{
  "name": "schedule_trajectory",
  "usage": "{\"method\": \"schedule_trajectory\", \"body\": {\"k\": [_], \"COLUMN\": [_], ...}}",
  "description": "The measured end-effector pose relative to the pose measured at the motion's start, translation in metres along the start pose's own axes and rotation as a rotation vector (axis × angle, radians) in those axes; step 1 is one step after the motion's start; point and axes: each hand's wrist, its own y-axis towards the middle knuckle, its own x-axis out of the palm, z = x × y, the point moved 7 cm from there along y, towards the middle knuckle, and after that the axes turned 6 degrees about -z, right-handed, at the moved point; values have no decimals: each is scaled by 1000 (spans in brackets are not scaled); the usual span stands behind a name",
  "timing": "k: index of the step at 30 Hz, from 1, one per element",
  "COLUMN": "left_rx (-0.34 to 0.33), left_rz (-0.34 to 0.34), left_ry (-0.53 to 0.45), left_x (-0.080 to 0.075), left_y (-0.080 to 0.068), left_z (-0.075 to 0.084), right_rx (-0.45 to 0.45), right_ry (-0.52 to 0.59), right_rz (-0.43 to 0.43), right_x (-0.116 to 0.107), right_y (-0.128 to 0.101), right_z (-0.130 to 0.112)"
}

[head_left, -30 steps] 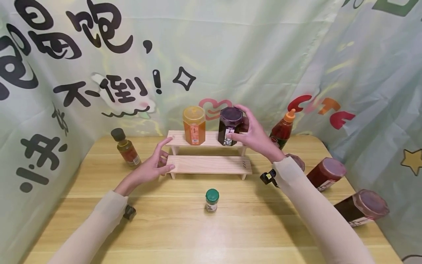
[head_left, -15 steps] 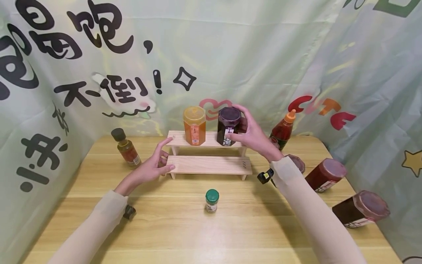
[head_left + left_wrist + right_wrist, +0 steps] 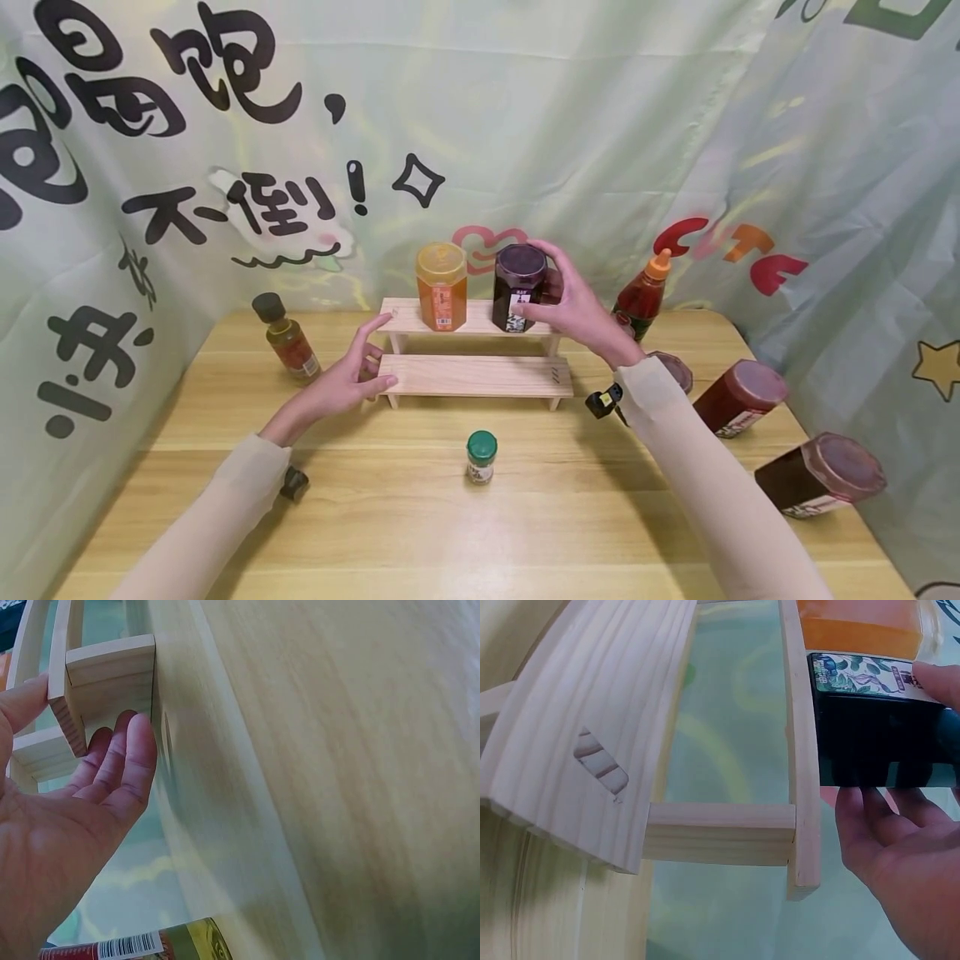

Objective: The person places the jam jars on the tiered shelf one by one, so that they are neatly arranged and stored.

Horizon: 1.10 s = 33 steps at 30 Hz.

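A two-tier wooden rack [image 3: 476,377] stands on the table. My left hand [image 3: 341,385] holds its left end, thumb on the lower board and index finger at the upper one. In the left wrist view the other fingers [image 3: 139,761] curl beside and below the board end. On the upper tier, my right hand [image 3: 573,304] grips a dark purple jar [image 3: 517,287] from its right side, thumb over the label. In the right wrist view the jar's base [image 3: 881,742] meets the upper board [image 3: 801,735]. An orange jar [image 3: 442,287] stands to its left, a small gap between.
A green-capped small shaker jar [image 3: 482,457] stands before the rack. Left is a dark-capped bottle [image 3: 288,337]. On the right stand an orange-tipped sauce bottle [image 3: 643,296], a partly hidden jar [image 3: 677,371], a red jar [image 3: 738,398] and a dark jar [image 3: 817,475]. Printed cloth hangs behind.
The purple jar and my right hand have shifted slightly left along the upper tier, then stayed nearly still. My left hand has kept its place on the rack.
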Motion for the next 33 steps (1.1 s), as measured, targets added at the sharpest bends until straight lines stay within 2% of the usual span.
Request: {"method": "schedule_trajectory", "body": {"k": [17,26,33], "left_rx": [2,-16,-15], "left_rz": [-3,-5,-7], "left_ry": [-3,-1,-7], "left_x": [0,0,0], "left_y": [-1,-2,-2], "left_z": [2,0,0], "right_rx": [-16,19,23], "right_ry": [12,15,-1], "right_rz": [-19,-28,16], "right_x": [3,5,1], "right_y": [0,-2,-13], "right_z": [-2,-1,-7]}}
